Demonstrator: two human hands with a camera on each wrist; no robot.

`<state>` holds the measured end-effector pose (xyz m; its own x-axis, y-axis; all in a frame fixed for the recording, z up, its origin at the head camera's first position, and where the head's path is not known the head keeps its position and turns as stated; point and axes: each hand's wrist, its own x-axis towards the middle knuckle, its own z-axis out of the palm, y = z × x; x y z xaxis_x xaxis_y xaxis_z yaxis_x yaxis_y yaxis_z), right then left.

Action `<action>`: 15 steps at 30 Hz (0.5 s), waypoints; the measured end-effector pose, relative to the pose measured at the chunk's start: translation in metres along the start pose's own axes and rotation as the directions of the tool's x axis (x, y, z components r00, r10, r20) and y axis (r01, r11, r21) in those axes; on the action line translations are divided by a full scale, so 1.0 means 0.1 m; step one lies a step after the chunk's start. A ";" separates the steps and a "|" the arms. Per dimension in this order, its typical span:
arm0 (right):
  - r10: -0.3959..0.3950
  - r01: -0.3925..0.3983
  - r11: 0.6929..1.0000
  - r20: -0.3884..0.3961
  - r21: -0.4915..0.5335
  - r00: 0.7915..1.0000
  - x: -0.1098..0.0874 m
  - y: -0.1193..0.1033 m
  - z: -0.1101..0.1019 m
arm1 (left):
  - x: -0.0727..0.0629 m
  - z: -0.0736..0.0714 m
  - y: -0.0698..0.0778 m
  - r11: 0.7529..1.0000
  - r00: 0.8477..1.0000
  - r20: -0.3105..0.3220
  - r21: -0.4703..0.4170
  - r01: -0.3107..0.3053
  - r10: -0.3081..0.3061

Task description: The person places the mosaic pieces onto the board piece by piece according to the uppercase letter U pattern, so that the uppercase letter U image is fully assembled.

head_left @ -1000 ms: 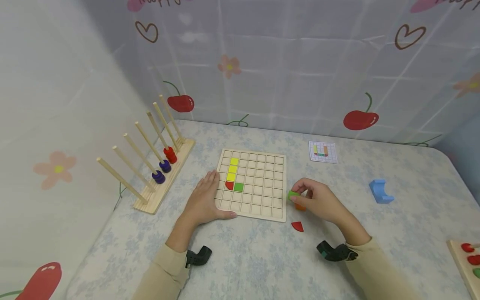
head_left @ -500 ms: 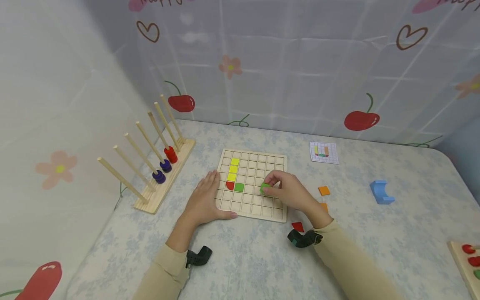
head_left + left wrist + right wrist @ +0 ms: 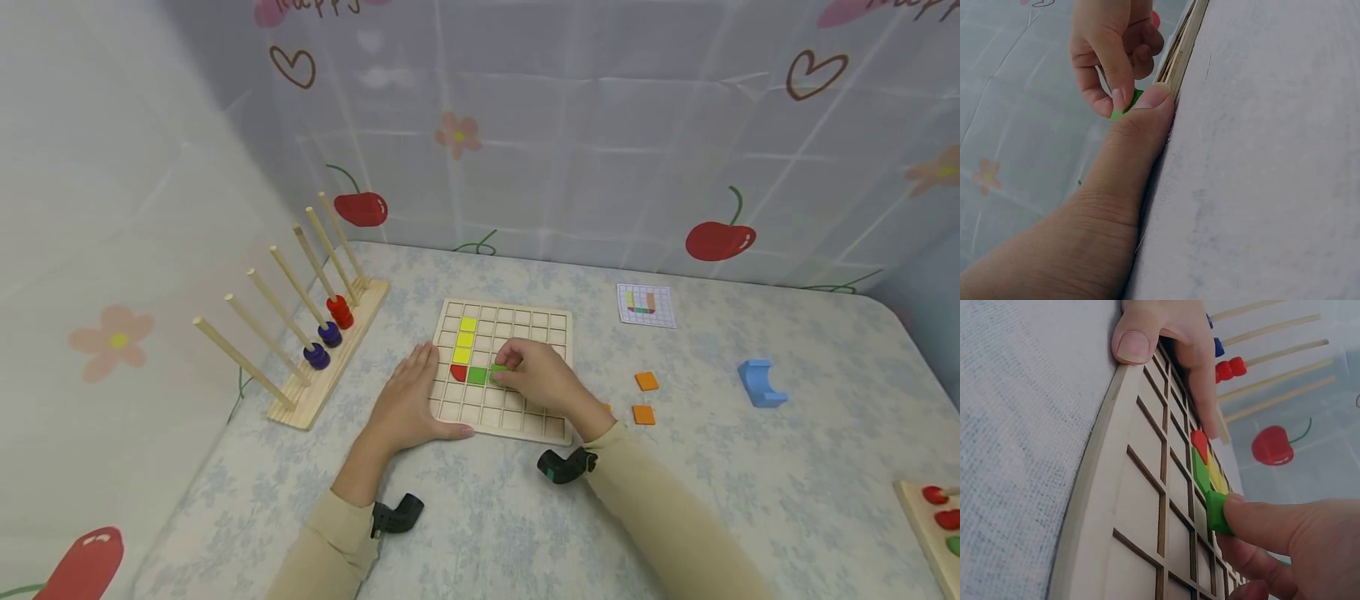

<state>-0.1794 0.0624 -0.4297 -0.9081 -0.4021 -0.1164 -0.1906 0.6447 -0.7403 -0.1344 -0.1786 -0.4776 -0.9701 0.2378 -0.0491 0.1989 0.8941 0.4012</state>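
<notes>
My right hand (image 3: 542,377) pinches a green square tile (image 3: 1217,512) between thumb and fingers, over the wooden grid board (image 3: 525,319). The held tile is at the cell just right of a green tile (image 3: 476,376) lying in the board; in the right wrist view it looks tilted, and whether it touches the board I cannot tell. A red quarter-round tile (image 3: 458,373) sits left of that green one, under a column of yellow tiles (image 3: 464,340). My left hand (image 3: 407,406) rests along the board's left edge, its thumb at the near edge and its fingers straight.
Orange tiles (image 3: 644,414) lie right of the board, one partly hidden by my right wrist. Behind them are a pattern card (image 3: 647,305) and a blue curved block (image 3: 761,384). A peg rack (image 3: 330,358) with rings stands left; another wooden board (image 3: 924,533) lies at the right edge.
My right hand has carried the green tile leftward from beside the board to the cell by the other green tile. Orange tiles came into view; the loose red tile is now hidden. My left hand stays put.
</notes>
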 end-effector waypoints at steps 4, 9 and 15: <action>0.007 -0.007 1.000 0.003 -0.018 1.000 0.01 0.00 0.01 | 0.01 -0.01 0.01 1.000 1.000 0.000 -0.004 -0.002 0.002; 0.012 -0.012 0.999 -0.003 -0.037 1.000 0.02 0.00 0.03 | 0.00 -0.01 0.02 1.000 1.000 -0.019 -0.004 -0.015 0.015; 0.023 -0.024 0.996 -0.015 -0.081 1.000 0.02 -0.02 0.06 | -0.01 -0.01 0.02 1.000 1.000 -0.025 -0.020 -0.018 0.017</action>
<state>-0.1786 0.0561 -0.4327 -0.9177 -0.3775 -0.1235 -0.1982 0.7047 -0.6813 -0.1330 -0.1775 -0.4754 -0.9697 0.2434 -0.0190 0.2132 0.8819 0.4205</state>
